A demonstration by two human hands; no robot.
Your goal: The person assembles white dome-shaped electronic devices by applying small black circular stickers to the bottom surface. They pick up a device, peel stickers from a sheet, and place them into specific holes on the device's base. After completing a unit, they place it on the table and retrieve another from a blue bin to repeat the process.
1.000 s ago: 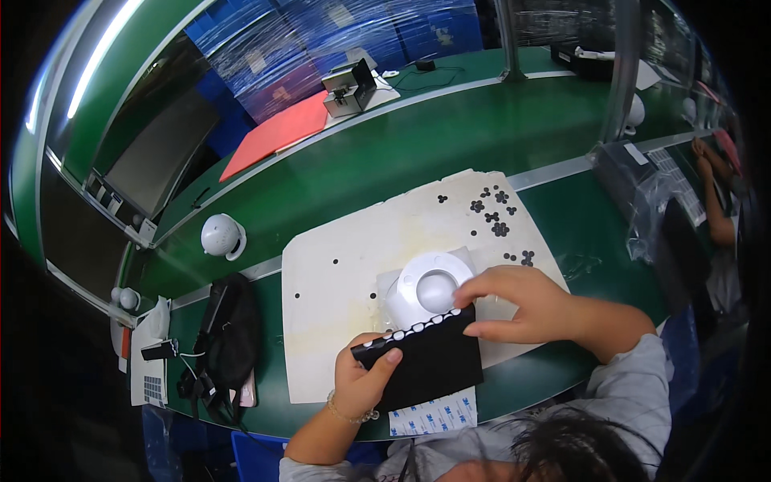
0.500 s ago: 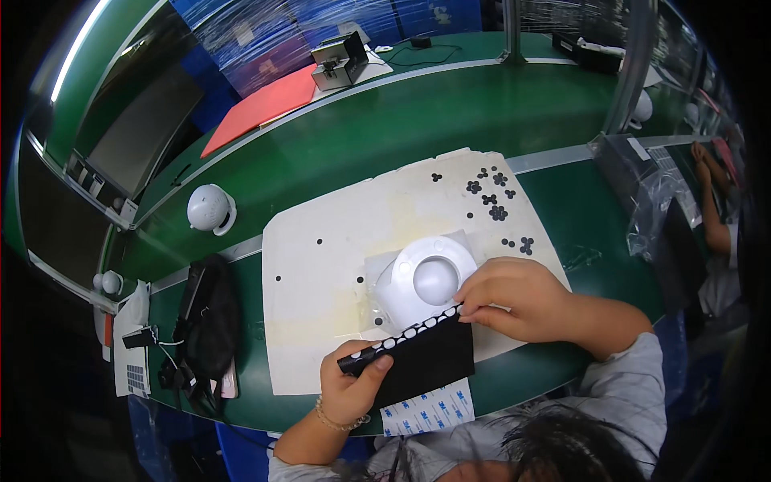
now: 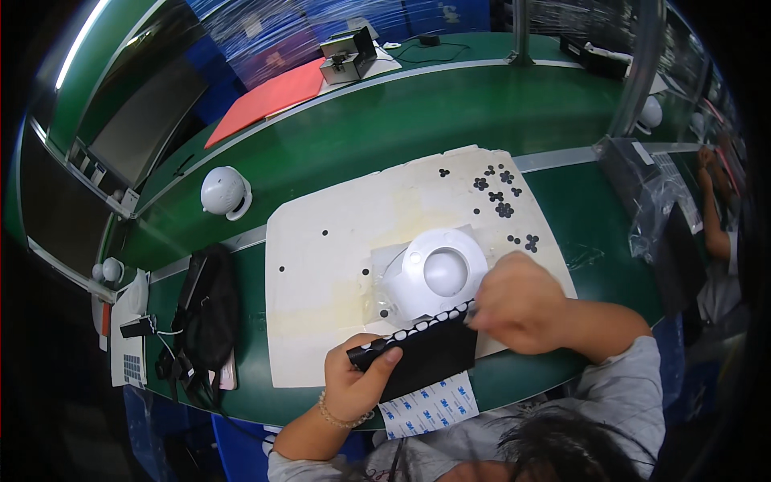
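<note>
My left hand [image 3: 357,377] is closed around the left end of a black sheet of round pads [image 3: 430,365], thumb on top. The sheet's upper edge is bent over and shows a row of white circles. Below it hangs white backing paper [image 3: 430,408] with blue print. My right hand [image 3: 520,305], blurred by motion, is curled at the sheet's right end; whatever its fingertips hold is hidden. Just beyond the sheet a white rounded housing [image 3: 411,277] with a ring-shaped base lies on a clear plastic bag [image 3: 377,301].
Small black round pads [image 3: 504,210] lie singly and in clusters on the cream board [image 3: 313,321]. A white dome-shaped device [image 3: 225,193] stands back left, above a black bag [image 3: 210,321]. At right are a grey box [image 3: 630,165], plastic wrap [image 3: 650,217] and another person's arm [image 3: 711,205].
My right hand has turned and curled inward at the sheet's right end, the fingers now blurred. The sheet's bent edge is folded down flatter. The whole view has shifted slightly.
</note>
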